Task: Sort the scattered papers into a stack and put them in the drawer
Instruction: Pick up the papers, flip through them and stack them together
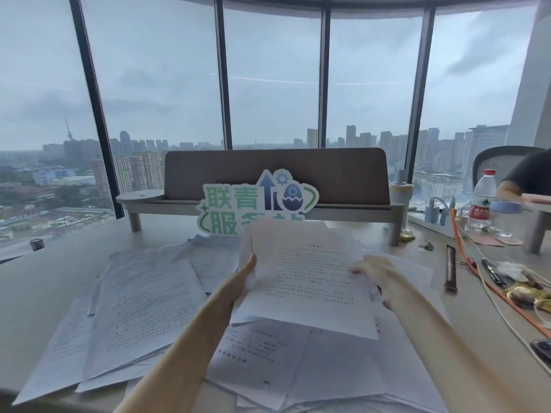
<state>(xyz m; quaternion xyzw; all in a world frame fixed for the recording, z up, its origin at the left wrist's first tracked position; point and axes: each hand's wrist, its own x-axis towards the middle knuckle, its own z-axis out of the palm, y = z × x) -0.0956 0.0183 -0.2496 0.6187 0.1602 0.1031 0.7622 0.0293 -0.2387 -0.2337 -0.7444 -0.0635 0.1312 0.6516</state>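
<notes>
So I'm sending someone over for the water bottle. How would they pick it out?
Start at the desk by the windows and go to its far right end. The water bottle stands upright there among the cables: clear plastic, red cap, red label, the only bottle.

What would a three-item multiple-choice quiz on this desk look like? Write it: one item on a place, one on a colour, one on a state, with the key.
1. Where does the water bottle stand?
A. Far right of the desk
B. Left, beside the window
C. On the loose sheets

2. What colour is the bottle's cap?
A. Blue
B. Red
C. Green

3. What are the hands doing?
A. Both rest flat on the desk
B. The left hand and right hand hold a bundle of papers by its sides
C. One hand holds a pen

Key: 1 A, the bottle stands at the right, near the cables. 2 B, the cap shows red. 3 B, the bundle is lifted above the scattered papers on the desk, one hand on each side.
</notes>
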